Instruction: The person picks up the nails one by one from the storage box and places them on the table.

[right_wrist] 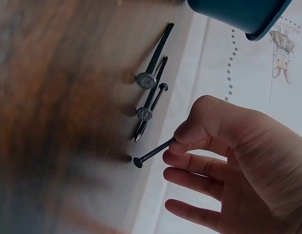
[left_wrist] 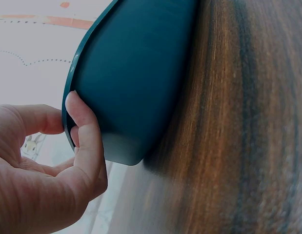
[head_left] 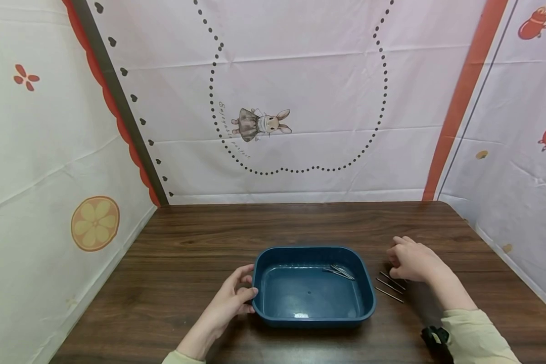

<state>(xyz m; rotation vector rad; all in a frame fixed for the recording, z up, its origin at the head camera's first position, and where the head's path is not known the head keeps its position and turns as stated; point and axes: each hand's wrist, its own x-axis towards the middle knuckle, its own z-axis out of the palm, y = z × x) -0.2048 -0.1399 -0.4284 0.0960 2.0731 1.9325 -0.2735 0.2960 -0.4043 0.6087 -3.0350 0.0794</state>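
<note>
A dark brown wood-grain table (head_left: 200,237) carries one shallow rectangular dark teal plastic tray (head_left: 314,321) with rounded corners, set near the front edge at the middle; inside the tray, toward its far right corner, lies a small bunch of thin grey metal nails (head_left: 338,271), too closely bundled to count. The left hand (head_left: 229,298) rests against the tray's left end; in the left wrist view the thumb (left_wrist: 85,129) lies on the outer wall and the forefinger (left_wrist: 41,119) curls over the rim, so the rim (left_wrist: 68,112) is pinched lightly between them.

The right hand (head_left: 411,260) is on the table just right of the tray; in the right wrist view its thumb and forefinger pinch one long dark steel nail (right_wrist: 153,152) by the pointed end, the flat head sticking out toward the table, while the other three fingers (right_wrist: 194,178) are spread loose and hold nothing. On the wood beside it lie loose nails (right_wrist: 151,95) of the same kind; three can be counted in that view, two with broad flat heads and one with a smaller head, lying roughly parallel and close together, some touching; the head view shows them as thin lines (head_left: 390,286) between the tray and the right hand.

Behind and at both sides stand white printed cloth walls (head_left: 300,76); the back one bears one small rabbit figure (head_left: 260,123) inside a dotted loop.
</note>
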